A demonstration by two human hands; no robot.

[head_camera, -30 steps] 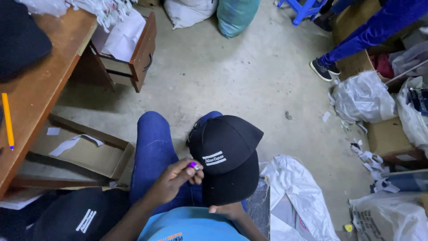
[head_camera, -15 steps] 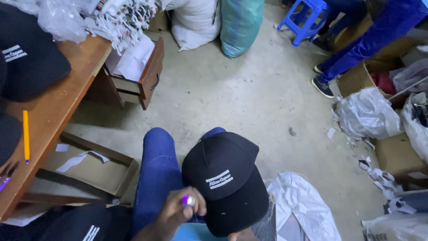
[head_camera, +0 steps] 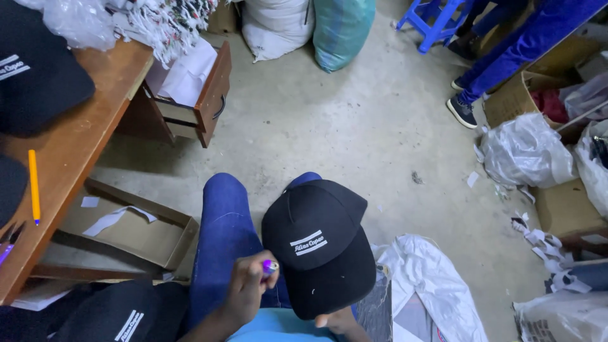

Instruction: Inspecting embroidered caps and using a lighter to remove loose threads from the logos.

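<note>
Bare concrete floor fills the middle of the head view, littered with small paper scraps.

Head view, left side: a wooden bench runs along the left edge. A yellow pencil lies near its front edge, and a dark cap rests at its far end beside clear plastic wrap. An open drawer projects from the bench and holds white paper. A flat cardboard box lies on the floor below the bench edge, with paper strips inside.

Head view, centre: the person sits with legs in blue jeans. A black cap with a white printed patch rests on the right knee, brim toward the person. The left hand is closed around a small purple lighter; the grip of the fingers is pressed together on it, with the lighter tip just beside the cap's left edge. The right hand is mostly hidden under the cap brim; whether its grip is closed cannot be told.

Head view, right side: white plastic bags and cardboard cartons stand along the right edge. Another person's leg in blue trousers stands near a blue stool. A white sack and a green sack stand at the far edge of the floor.
</note>
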